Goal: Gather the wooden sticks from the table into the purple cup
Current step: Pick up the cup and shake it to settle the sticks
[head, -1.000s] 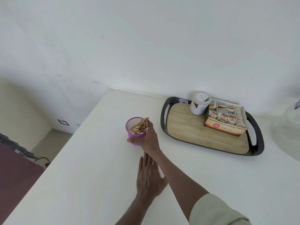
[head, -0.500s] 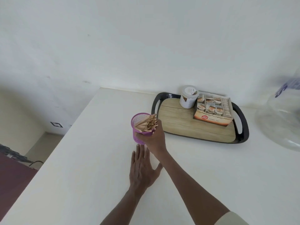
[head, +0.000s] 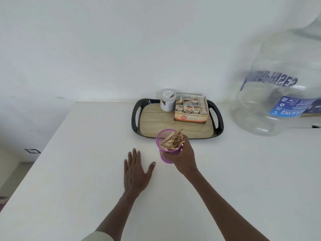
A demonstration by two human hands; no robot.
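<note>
Wooden sticks (head: 172, 141): bundled in purple cup (head: 169, 150) gripped by right hand (head: 184, 156), left hand (head: 134, 171) flat on table (head: 69, 171) beside it; gathering apparently done, none visible loose; next, set cup down upright

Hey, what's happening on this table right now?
A person is tidying wooden sticks into a purple mesh cup. Their right hand grips the cup, which is full of sticks, just in front of a black tray with a wood-look base. Their left hand lies flat and open on the white table. No loose sticks show on the table.
</note>
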